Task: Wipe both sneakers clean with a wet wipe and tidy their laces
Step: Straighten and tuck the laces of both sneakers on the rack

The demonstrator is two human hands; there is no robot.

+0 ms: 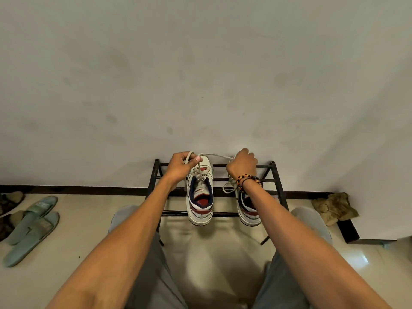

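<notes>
Two white sneakers with red and navy trim stand side by side on a black metal rack (223, 214), heels toward me. Over the toe of the left sneaker (200, 197), my left hand (181, 165) pinches a loop of its beige lace (214, 155). That lace runs taut to the right into my right hand (243, 163), which grips its other end. My right wrist, with beaded bracelets, covers much of the right sneaker (248, 214). The right sneaker's lace (228, 188) hangs in a loose loop. No wet wipe shows.
The rack stands against a grey wall on a pale tiled floor. A pair of grey-green slides (31, 228) and darker sandals (9, 202) lie at the left. A crumpled brown cloth (334, 207) sits by the wall corner at the right. My knees frame the rack.
</notes>
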